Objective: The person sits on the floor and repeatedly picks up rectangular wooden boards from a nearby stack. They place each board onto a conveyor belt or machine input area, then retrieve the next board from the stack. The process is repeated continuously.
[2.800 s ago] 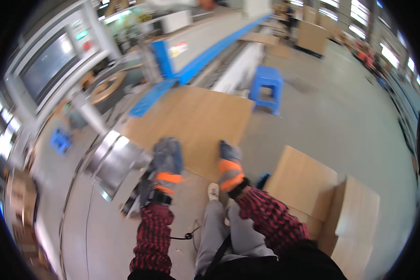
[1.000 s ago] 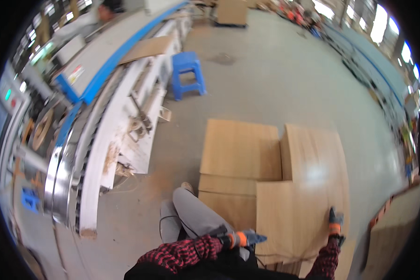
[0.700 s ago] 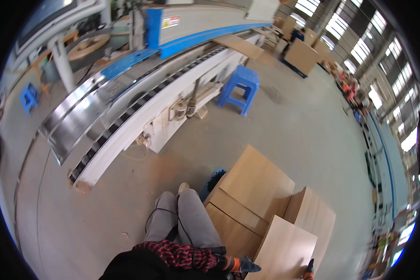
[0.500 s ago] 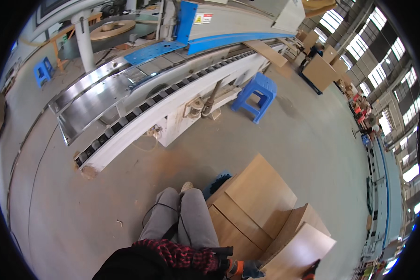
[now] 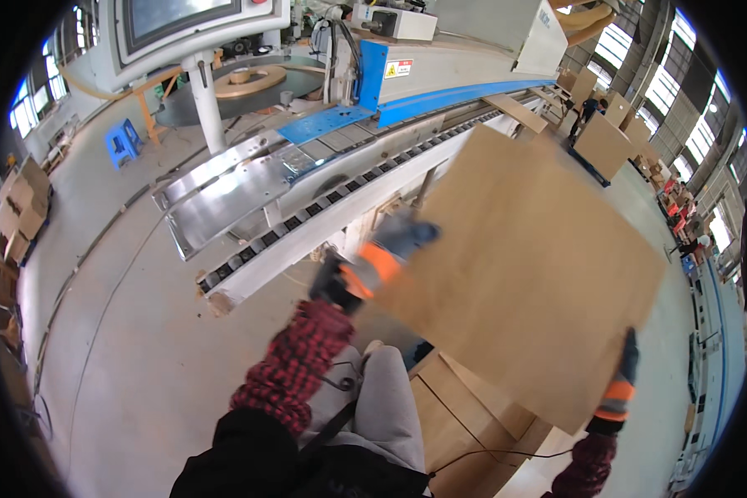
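Note:
A light-brown wooden board [image 5: 531, 274] is held up in front of me, tilted and slightly blurred. My left hand [image 5: 394, 253], in a grey and orange glove, grips its left edge with the thumb on the face turned to me. At its lower right edge, my right hand [image 5: 622, 378] is closed round the side in a matching glove; its other fingers are behind the board. Below the held board, a stack of similar wooden panels [image 5: 452, 407] stands beside my legs.
A long machine with a roller track [image 5: 307, 217] and a metal table [image 5: 232, 195] runs ahead. Its screen panel [image 5: 199, 25] stands at upper left. A blue stool [image 5: 123, 143] is behind it. Another board [image 5: 516, 112] lies on the track's far end, with a person [image 5: 588, 112] beyond.
Both hands have risen from the stack at lower right, bringing a board up in front of me. The view has shifted, so the machine's screen now shows and the board covers the nearer stool.

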The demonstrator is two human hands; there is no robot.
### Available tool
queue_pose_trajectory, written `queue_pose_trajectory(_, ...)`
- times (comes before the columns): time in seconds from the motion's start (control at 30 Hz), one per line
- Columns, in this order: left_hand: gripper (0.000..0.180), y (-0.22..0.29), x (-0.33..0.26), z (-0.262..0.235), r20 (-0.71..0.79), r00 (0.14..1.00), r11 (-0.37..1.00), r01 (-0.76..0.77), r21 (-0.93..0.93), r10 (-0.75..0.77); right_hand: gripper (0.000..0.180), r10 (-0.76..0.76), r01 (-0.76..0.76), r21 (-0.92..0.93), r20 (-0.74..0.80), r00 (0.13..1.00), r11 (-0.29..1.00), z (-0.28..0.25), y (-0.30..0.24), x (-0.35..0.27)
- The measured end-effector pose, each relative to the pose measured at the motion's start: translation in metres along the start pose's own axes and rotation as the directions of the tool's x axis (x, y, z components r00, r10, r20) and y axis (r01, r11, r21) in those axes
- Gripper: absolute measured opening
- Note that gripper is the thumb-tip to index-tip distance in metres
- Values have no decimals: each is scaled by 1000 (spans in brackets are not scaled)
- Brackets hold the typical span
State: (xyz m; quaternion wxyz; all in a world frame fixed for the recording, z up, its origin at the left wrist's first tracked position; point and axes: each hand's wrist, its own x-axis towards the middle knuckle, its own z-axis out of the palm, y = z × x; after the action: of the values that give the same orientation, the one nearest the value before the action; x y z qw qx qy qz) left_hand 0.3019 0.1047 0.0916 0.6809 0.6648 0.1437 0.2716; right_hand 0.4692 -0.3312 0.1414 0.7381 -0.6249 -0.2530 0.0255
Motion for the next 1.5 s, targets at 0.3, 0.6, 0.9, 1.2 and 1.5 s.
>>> queue_pose_trajectory(0.3, 39, 83, -153, -84, -278, 807, 430, 32, 902, 522, 32, 419, -426, 378, 106, 902, 822, 251, 150, -51)
queue_pose_trajectory(0.6, 31, 0, -117, -82, -120, 751, 288, -97, 953, 649, 36, 622, -570, 338, -62, 780, 749, 398, 137, -15)
queue_pose_trajectory(0.9, 19, -48, -4, -54, -74, 645, 257, -195, 947, 761, 29, 309, -242, 393, -115, 944, 887, 363, 194, 75)
queue_pose_trajectory(1.2, 26, -106, 110, -91, -204, 858, 816, -337, 469, 471, 33, 541, -473, 531, 32, 840, 704, 342, 195, 122)
queue_pose_trajectory(1.5, 23, -166, 1, 132, 72, 990, 853, -63, -517, 117, 32, -398, -621, -438, -892, 212, 650, -259, 247, -101)
